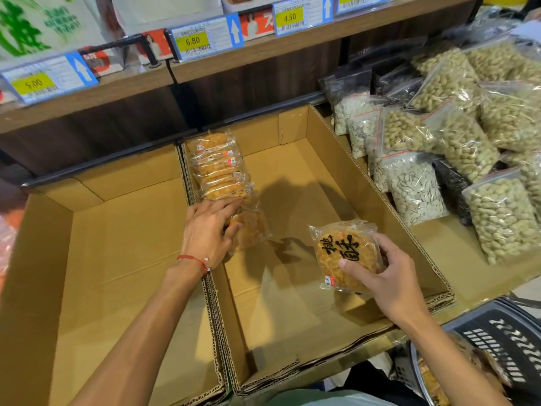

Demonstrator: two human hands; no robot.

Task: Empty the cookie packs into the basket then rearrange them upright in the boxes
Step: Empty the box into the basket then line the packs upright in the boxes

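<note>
A: What is the right hand doing?

B: The right hand [389, 276] is clamped on a single cookie pack [347, 254]. The thumb lies across its printed face and the fingers curl behind. It holds the pack above the near right part of the middle box [330, 148].

A: And the left?

B: The left hand [209, 230] curls over the near end of the row of cookie packs [221, 171], fingers on top and thumb against the nearest pack, as if bracing it. The row stands on edge along that box's left wall, running from the far corner toward the near side.

A: So how far along is it?

B: Early in the refill, I'd judge. That one row, reaching about halfway down the wall, is all that stands in place. Elsewhere the box floor is bare cardboard, and the left box [117, 259] holds nothing I can see.

A: And the emptying?

B: Probably done, going by the bare boxes. The black basket [509, 335] sits at the near right. Something brownish shows beside it, too blurred to call packs.

A: Anything else nearby?

B: Bags of nuts and seeds [456, 142] on the right, and price tags [193, 41] on the far shelf edge.
</note>
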